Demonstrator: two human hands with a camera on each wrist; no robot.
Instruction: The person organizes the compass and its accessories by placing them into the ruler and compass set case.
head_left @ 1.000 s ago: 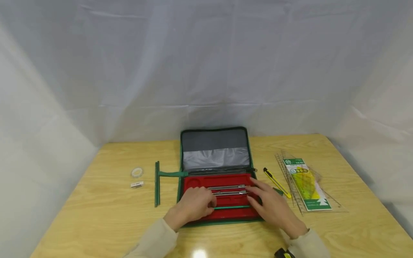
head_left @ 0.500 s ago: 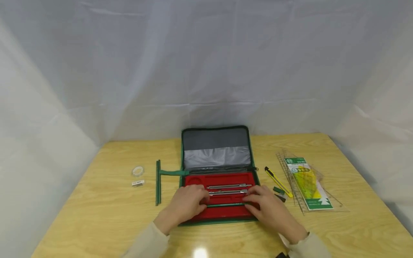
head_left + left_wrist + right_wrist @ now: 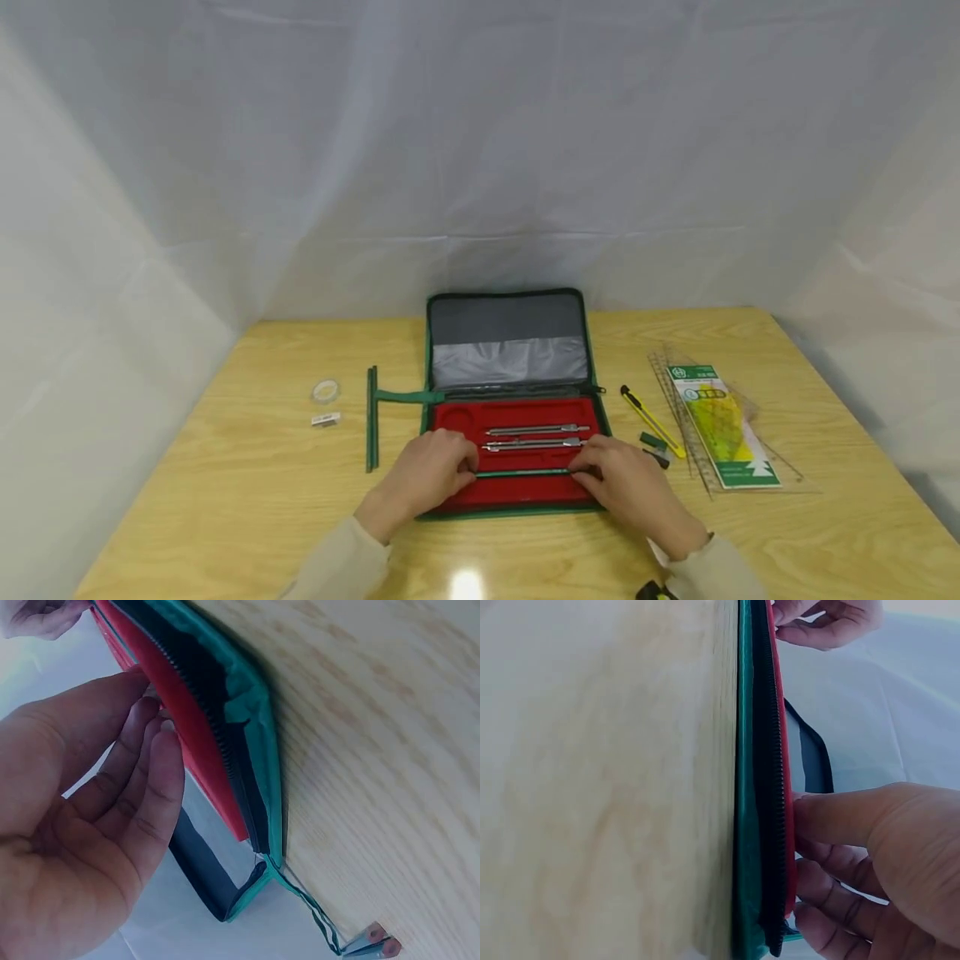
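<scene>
An unzipped green case (image 3: 510, 513) with a red moulded tray (image 3: 517, 493) lies on the table, its grey lid raised behind. Across the tray's front part runs a slim green pencil (image 3: 522, 473), low over the red surface. My left hand (image 3: 420, 475) pinches its left end between thumb and fingers. At the other end, my right hand (image 3: 630, 483) pinches it too, over the tray's right side. Behind the pencil, silver compasses (image 3: 534, 444) and another slim silver drawing tool (image 3: 536, 430) sit in their slots. The pencil's ends are hidden by the fingertips.
Left of the case, two green pencils (image 3: 371, 421) lie by a green strap (image 3: 408, 397), with a tape roll (image 3: 326, 391) and a small white eraser-like block (image 3: 326, 419). To the right are a yellow cutter (image 3: 651, 421) and clear rulers with a green-and-white packet (image 3: 723, 429).
My right hand has come down from beside the silver tools to the pencil's right end. My left hand has slid left, baring more of the pencil. The view has shifted slightly.
</scene>
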